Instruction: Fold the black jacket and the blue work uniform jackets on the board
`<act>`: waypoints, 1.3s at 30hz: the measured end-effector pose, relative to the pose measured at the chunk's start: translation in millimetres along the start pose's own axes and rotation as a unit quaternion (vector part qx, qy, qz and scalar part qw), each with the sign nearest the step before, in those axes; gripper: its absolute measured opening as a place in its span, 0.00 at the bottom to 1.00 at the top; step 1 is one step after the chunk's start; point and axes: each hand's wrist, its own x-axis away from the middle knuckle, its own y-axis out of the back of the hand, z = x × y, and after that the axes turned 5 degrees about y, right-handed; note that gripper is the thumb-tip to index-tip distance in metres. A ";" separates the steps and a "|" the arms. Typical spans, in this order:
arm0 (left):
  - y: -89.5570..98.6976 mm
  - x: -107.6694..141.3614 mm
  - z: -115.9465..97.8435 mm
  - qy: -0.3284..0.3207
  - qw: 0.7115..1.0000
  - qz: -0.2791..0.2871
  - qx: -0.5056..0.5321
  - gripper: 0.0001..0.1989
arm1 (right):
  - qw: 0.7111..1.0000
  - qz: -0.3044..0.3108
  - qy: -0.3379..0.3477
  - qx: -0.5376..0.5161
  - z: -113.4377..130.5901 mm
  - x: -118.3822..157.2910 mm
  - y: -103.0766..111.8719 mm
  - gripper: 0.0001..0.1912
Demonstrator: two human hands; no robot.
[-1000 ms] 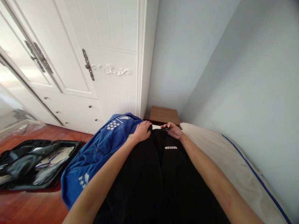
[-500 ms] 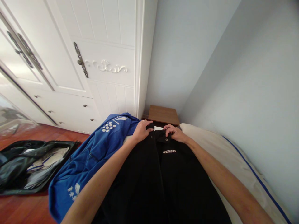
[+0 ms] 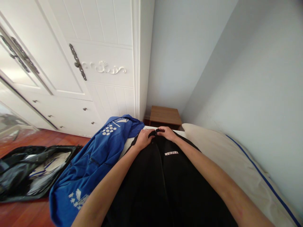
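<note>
A black garment [image 3: 144, 186] with white lettering on its chest lies spread out, its collar end away from me. My left hand [image 3: 144, 138] is closed on the left side of the collar. On the other side of the front opening, my right hand [image 3: 167, 133] pinches the collar edge. Both hands' fingertips are nearly touching at the collar. Left of the black garment lies a blue garment [image 3: 94, 160] with white prints.
An open black suitcase [image 3: 54, 179] with clothes stands on the red floor at the left. Behind are a white wardrobe [image 3: 106, 104] and a small wooden table [image 3: 165, 115]. A pale pillow with blue piping [image 3: 213, 148] lies at the right.
My right hand has moved left, bringing its side of the collar close to my left hand. The gap between the collar edges has narrowed. The view has shifted slightly.
</note>
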 end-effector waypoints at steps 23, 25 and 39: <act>22.7 2.4 9.9 0.093 0.994 -0.051 0.007 0.26 | 0.954 0.063 0.125 0.265 18.0 4.2 -18.2 0.26; 25.0 -1.0 8.9 0.100 0.991 -0.047 -0.069 0.24 | 0.957 0.058 0.107 0.263 18.8 4.7 -17.5 0.22; 21.4 -8.8 -2.1 0.052 0.970 0.119 -0.203 0.18 | 0.932 -0.055 -0.057 0.352 37.5 -2.5 -34.3 0.18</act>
